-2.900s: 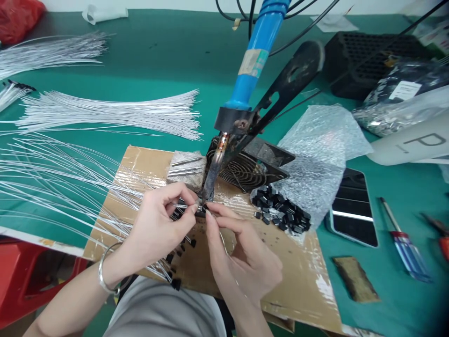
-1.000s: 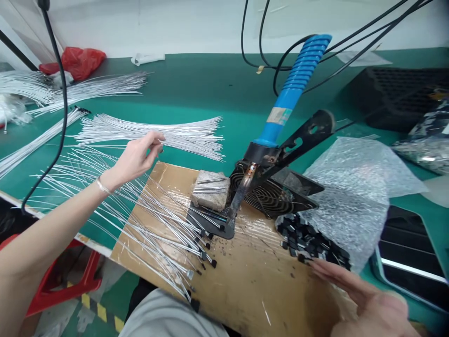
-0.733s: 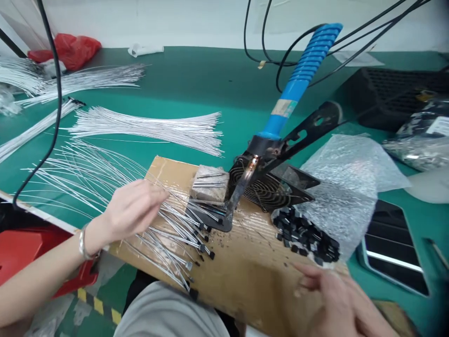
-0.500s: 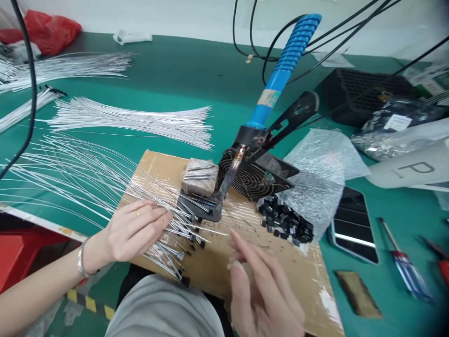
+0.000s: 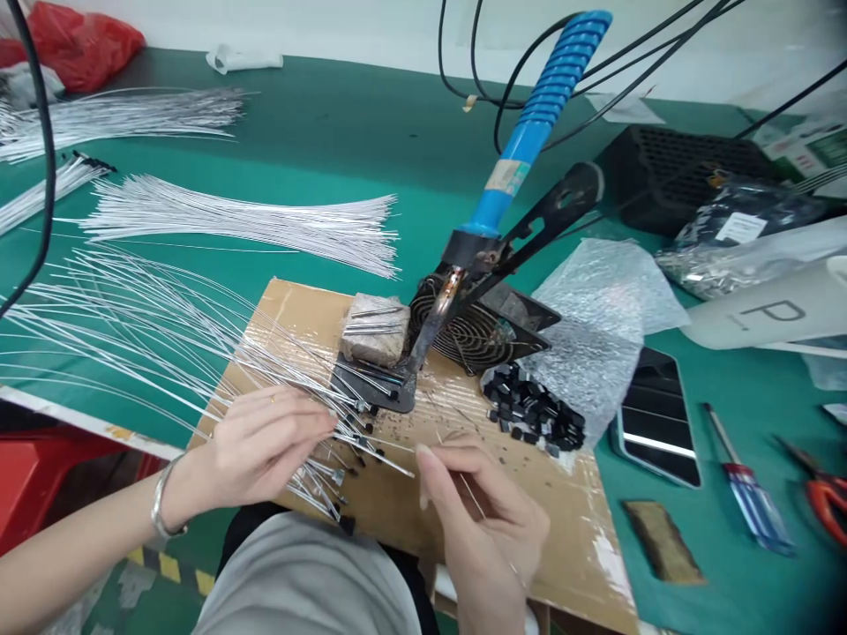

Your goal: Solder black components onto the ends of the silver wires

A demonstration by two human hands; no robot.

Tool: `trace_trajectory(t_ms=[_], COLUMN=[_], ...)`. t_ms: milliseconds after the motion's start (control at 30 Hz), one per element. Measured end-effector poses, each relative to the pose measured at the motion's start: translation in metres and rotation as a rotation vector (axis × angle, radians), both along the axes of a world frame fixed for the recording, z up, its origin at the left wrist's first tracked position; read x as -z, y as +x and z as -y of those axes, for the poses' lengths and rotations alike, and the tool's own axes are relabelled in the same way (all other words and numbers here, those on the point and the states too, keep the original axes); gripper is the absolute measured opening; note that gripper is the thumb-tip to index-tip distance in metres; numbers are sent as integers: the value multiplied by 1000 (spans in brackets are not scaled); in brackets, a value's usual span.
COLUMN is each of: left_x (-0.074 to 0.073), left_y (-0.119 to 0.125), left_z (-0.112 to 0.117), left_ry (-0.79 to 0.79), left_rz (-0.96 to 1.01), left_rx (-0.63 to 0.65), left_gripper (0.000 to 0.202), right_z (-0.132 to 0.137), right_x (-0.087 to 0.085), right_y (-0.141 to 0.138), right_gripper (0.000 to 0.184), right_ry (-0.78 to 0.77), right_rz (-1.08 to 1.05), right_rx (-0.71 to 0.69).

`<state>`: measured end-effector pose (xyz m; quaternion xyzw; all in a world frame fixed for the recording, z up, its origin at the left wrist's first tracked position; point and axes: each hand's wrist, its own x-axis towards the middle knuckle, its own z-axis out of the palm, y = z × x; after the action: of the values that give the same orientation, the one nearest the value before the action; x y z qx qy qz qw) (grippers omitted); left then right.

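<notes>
My left hand (image 5: 268, 445) is closed on a white wire, whose bare end sticks out past the fingertips toward the right. Beneath and around it lies a loose spread of white wires (image 5: 165, 331), several ending in small black connectors (image 5: 346, 525). My right hand (image 5: 486, 507) is closed, thumb and index finger pinched together close to the wire's end. A thin needle-like strand (image 5: 471, 494) runs across its fingers; its kind is not clear. Just beyond both hands, a blue-handled soldering iron (image 5: 506, 176) stands tilted, its tip end over a dark plate (image 5: 371, 388).
A cardboard sheet (image 5: 562, 547) lies under the work. Small black connector housings (image 5: 533, 410) are heaped beside bubble wrap (image 5: 595, 300). A phone (image 5: 658, 414), screwdriver (image 5: 754, 494) and orange-handled pliers (image 5: 827, 503) lie right. A white wire bundle (image 5: 244, 220) lies behind.
My right hand has closed from loosely open fingers into a pinch, with a thin strand now showing in it. My left hand has shifted slightly right, with its wire end nearer the right fingertips.
</notes>
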<state>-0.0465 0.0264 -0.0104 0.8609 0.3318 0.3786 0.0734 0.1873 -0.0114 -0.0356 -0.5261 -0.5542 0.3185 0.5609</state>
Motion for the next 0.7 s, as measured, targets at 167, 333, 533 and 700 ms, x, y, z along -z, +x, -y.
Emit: trace_trajectory(t_ms=[167, 333, 533, 700], left_x=[1, -1, -9, -6], left_y=[5, 8, 12, 12], left_z=[-2, -9, -15, -15], left_ry=[-98, 138, 348, 293], left_rz=[76, -146, -312, -320], left_rx=[-28, 57, 51, 33], left_gripper=[25, 19, 24, 23], right_z=[8, 9, 5, 7], right_x=[2, 5, 15, 18], right_y=[-13, -21, -14, -13], right_gripper=[23, 36, 37, 35], right_ry=[-85, -261, -338, -355], right_rz=[-136, -339, -433, -445], right_rx=[-4, -7, -62, -64])
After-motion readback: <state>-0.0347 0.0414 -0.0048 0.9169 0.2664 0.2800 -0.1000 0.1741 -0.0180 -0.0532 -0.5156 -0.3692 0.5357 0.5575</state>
